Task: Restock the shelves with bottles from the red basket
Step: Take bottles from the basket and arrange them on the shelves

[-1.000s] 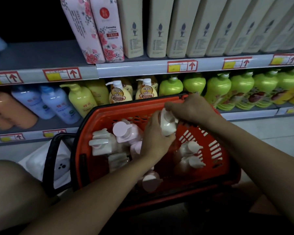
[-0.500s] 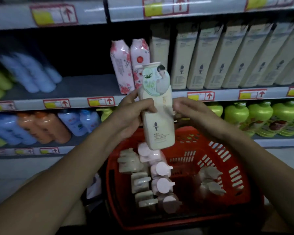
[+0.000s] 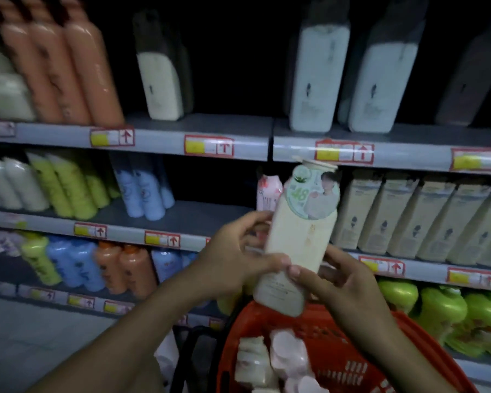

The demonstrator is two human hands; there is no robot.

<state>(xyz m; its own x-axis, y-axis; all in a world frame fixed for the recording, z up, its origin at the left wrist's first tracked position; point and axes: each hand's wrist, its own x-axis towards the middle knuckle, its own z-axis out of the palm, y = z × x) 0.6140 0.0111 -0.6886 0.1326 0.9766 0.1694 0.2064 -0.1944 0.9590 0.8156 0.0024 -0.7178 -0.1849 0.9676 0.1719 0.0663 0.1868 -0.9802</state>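
Note:
I hold a tall cream bottle (image 3: 298,242) with a round green label near its top, upright and slightly tilted, in front of the shelves. My left hand (image 3: 233,259) grips its left side and my right hand (image 3: 340,276) grips its lower right side. Below them sits the red basket (image 3: 338,361), holding several more white and pink bottles (image 3: 272,361). Behind the held bottle, a row of matching cream bottles (image 3: 420,217) stands on the middle shelf (image 3: 187,217), next to a pink floral bottle (image 3: 267,194).
Shelves rise in several tiers with red and yellow price tags (image 3: 209,146). Orange bottles (image 3: 65,69) stand upper left, blue bottles (image 3: 142,191) and yellow-green ones (image 3: 65,188) on the middle shelf, green bottles (image 3: 442,316) lower right. A gap lies between the blue and pink bottles.
Both hands lifted the cream bottle out of the basket and raised it toward the middle shelf. The view tilted upward, so higher shelves show and the basket dropped to the bottom edge.

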